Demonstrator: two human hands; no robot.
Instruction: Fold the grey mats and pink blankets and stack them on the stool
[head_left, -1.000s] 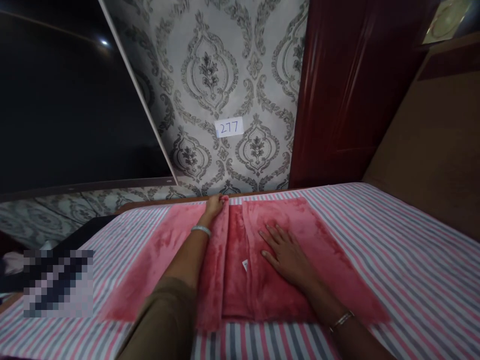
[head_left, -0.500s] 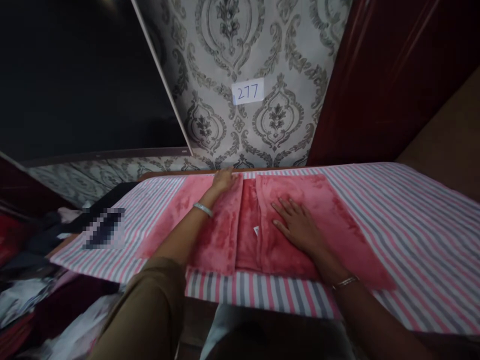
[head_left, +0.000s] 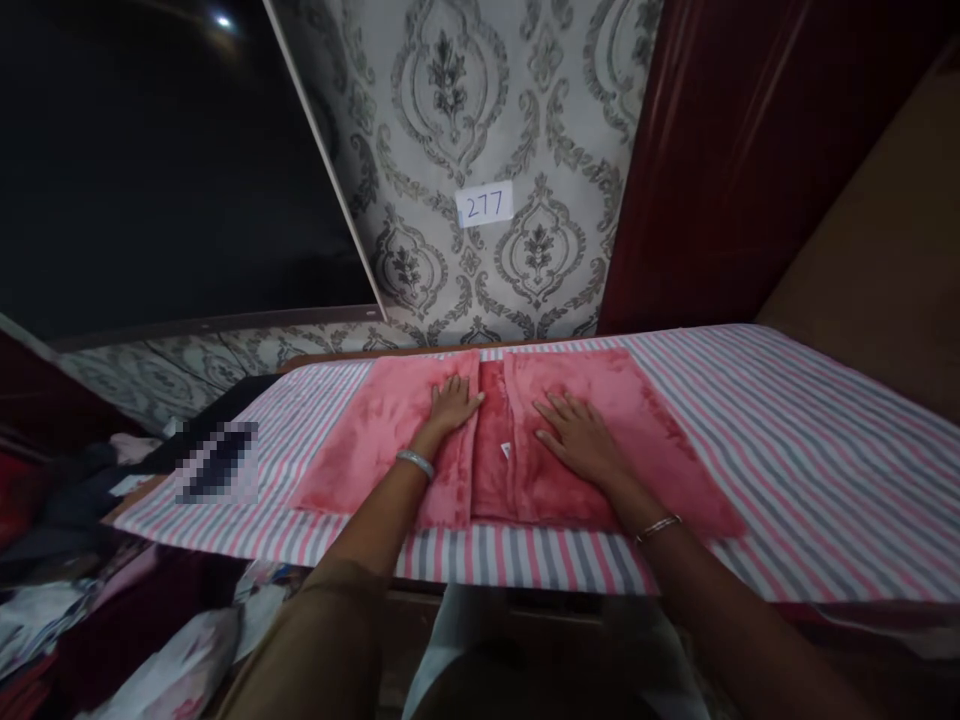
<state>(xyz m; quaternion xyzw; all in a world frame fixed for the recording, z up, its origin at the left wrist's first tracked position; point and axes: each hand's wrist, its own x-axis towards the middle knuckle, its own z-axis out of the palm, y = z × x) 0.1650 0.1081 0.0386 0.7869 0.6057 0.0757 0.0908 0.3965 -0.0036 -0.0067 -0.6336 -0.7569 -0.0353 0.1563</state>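
A plush pink cloth point(head_left: 360, 450) lies flat with both sides folded inward, leaving a darker strip between the two flaps. A small white tag shows on that strip. My left hand point(head_left: 453, 405) rests palm down with fingers spread on the left flap, close to its inner edge. On the right flap, my right hand point(head_left: 581, 435) also lies flat with its fingers apart. Neither hand grips anything. Beneath the pink cloth is a striped cloth point(head_left: 810, 450) in white, pink and grey, spread over the table.
A large dark screen point(head_left: 165, 180) stands at the back left, before a patterned wall. A card marked 277 point(head_left: 484, 204) is stuck to the wall. Clothes and bags point(head_left: 172, 660) are heaped at the lower left. A dark red panel point(head_left: 690, 180) rises behind on the right.
My left hand has moved from the far edge of the left flap toward me and nearer its inner edge. My right hand stays flat on the right flap. The view has shifted slightly.
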